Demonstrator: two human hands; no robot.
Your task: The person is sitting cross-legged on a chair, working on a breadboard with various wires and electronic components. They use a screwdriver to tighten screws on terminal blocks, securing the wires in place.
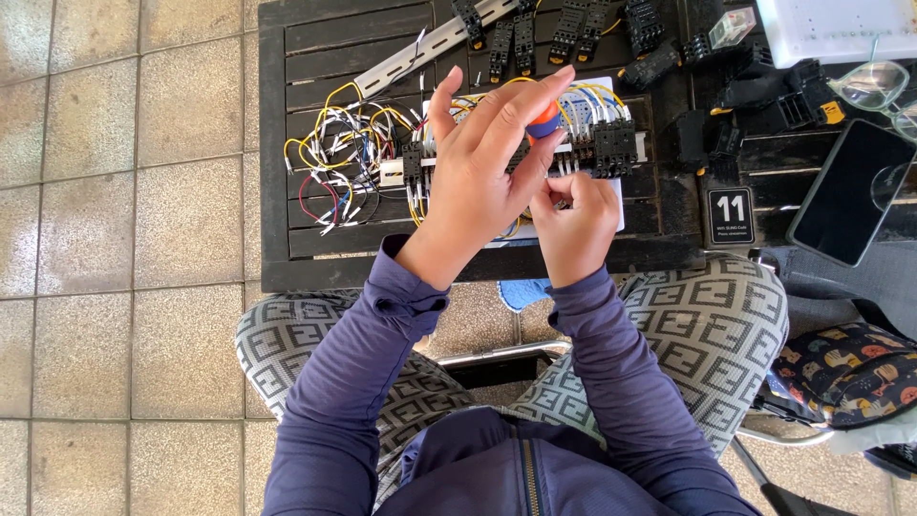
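Note:
My left hand (478,172) is raised over a dark slatted table (306,258), its fingers wrapped on the orange and blue handle of a screwdriver (543,121) that points down. My right hand (576,225) sits just below, fingers pinched at the lower edge of a row of black relay sockets (611,143) mounted on a metal rail. Yellow, white and red wires (339,158) fan out from the rail to the left. The screwdriver's tip is hidden behind my hands.
Several loose black sockets (573,29) and a spare rail (420,53) lie at the table's far side. A white box (841,29), glasses (879,86), a dark phone (850,191) and a numbered card (731,215) are at the right. Tiled floor lies left.

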